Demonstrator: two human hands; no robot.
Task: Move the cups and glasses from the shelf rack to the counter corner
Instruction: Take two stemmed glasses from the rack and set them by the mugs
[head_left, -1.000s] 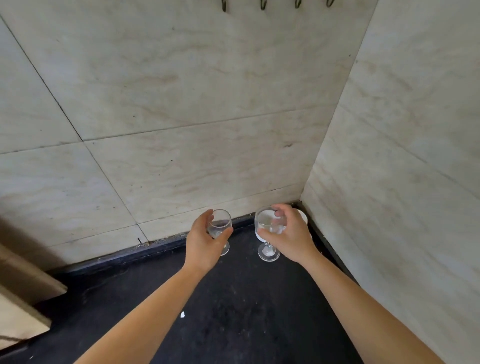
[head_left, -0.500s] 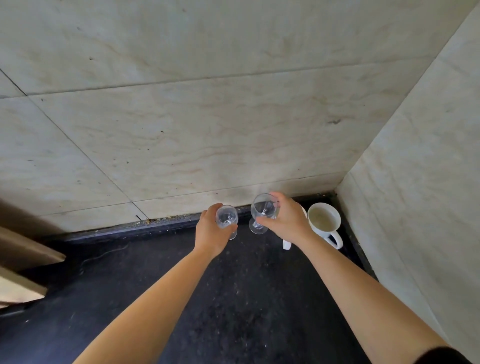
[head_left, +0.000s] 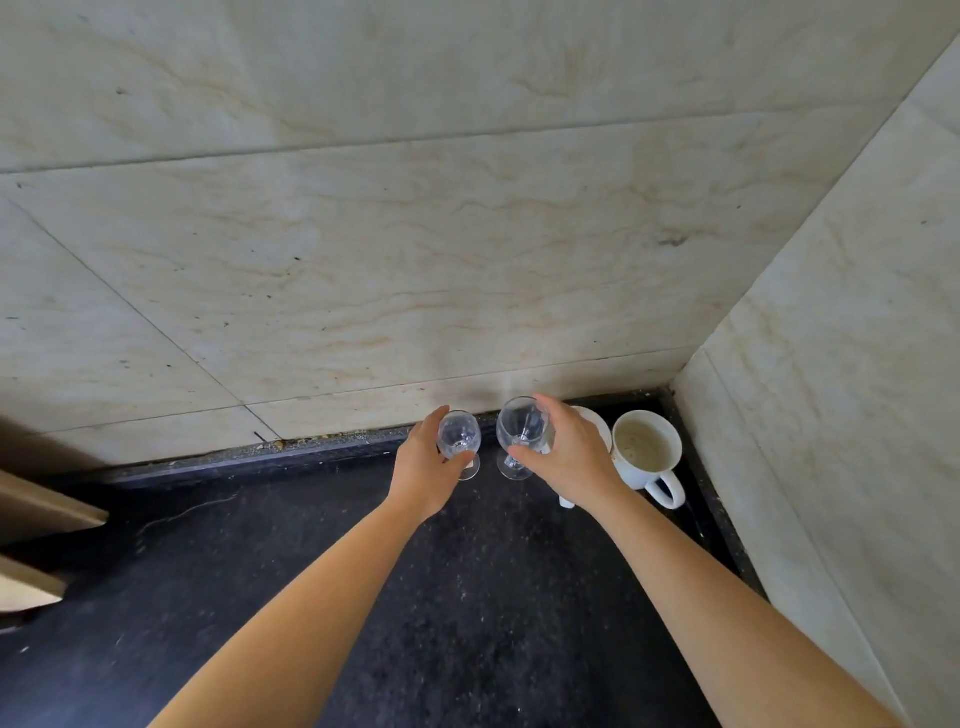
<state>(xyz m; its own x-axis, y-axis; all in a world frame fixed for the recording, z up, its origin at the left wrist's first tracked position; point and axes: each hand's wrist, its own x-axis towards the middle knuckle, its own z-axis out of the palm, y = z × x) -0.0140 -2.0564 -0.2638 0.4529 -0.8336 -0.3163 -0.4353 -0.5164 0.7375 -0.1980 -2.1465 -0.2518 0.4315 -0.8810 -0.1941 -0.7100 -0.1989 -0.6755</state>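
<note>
Head cam only here, so: your left hand (head_left: 426, 467) has its thumb and fingers curled round the bowl of the small wine glass (head_left: 460, 436), and your right hand (head_left: 566, 457) is wrapped round the bowl of the bigger wine glass (head_left: 522, 428), thumb on the near side. Both glasses are upright and just beside each other, close to the back edge of the dark speckled worktop (head_left: 467, 597), a bit left of the corner. Their feet look about level with the surface, but clear glass on black makes it hard to say whether they're actually resting on it. Right in the corner sits a white mug (head_left: 647, 449), handle pointing back at you. A second white cup (head_left: 597, 426) is mostly hidden behind your right hand, with only a sliver of rim and a bit of handle poking out. The tiled wall (head_left: 415, 260) fills the rest, and the wooden boards (head_left: 31, 514) are cut off at the left edge, so I can't tell what they are.
</note>
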